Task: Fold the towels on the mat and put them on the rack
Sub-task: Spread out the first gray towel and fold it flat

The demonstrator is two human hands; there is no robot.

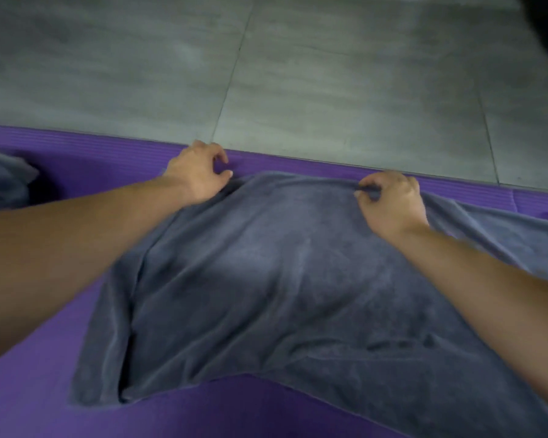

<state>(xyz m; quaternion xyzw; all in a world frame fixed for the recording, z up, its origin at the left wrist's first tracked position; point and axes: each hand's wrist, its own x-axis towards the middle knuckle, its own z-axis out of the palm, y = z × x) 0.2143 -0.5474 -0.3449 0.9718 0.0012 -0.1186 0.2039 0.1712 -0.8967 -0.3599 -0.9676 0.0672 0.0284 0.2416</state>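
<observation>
While right hand (393,203) pinches the towel (266,279), left hand (194,175) — grip unclear — curls over mat (45,390).

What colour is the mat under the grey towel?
The mat is purple with fine ribbing, clearest along its far edge in the head view.

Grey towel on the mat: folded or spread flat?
Folded over: the grey towel shows a top layer lying over a lower one along its left side.

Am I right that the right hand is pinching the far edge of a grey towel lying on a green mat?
Not quite: the mat is purple, not green. The head view shows the right hand pinching the far edge of the grey towel.
</observation>
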